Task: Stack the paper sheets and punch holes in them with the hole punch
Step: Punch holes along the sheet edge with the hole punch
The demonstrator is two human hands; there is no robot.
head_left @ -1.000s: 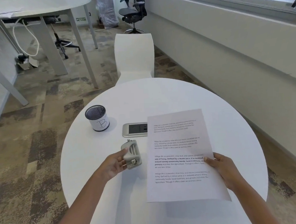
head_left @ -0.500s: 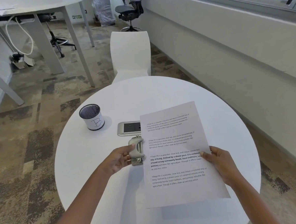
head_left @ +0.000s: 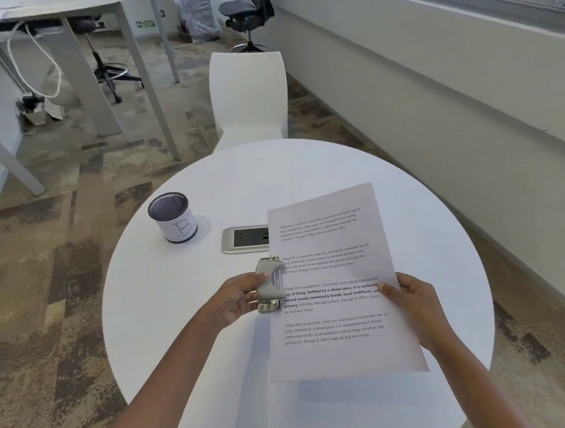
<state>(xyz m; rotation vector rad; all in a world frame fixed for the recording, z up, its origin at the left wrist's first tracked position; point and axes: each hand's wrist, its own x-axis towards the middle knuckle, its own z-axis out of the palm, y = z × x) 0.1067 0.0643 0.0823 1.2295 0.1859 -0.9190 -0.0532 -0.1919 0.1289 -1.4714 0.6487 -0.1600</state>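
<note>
Head view: one hole punch (head_left: 269, 285) is gripped by the left hand (head_left: 236, 298) at frame centre, meeting the left edge of the paper sheets (head_left: 330, 276). The sheets cannot be counted and are held above the table, pinched at their right edge by the right hand (head_left: 410, 302). One mesh cup (head_left: 173, 219) and one socket panel (head_left: 243, 239) are set on the round table (head_left: 305, 166), and open tabletop is left toward the far rim.

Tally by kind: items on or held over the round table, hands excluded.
paper stack: 1 (sheet count not discernible)
hole punch: 1
mesh pen cup: 1
power socket panel: 1
Total: 4
</note>
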